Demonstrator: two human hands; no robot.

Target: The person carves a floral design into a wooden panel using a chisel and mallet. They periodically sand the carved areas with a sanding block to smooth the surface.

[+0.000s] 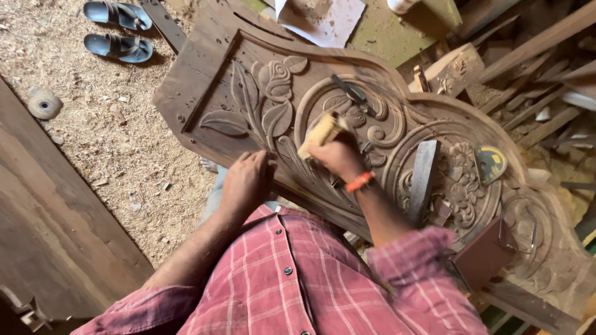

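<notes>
— Gripping a pale wooden mallet (321,131), our right hand (338,158) is over the dark carved wooden panel (397,124); the left hand (247,180) presses its edge, fingers bent.

— We see a chisel (349,90) and grey flat file (423,177) lying near.

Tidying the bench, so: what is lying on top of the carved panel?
On the carved panel lie a chisel, a flat grey bar and a yellow tape measure. Both hands rest there; the right hand holds a pale block. Anything under them is hidden.
</notes>
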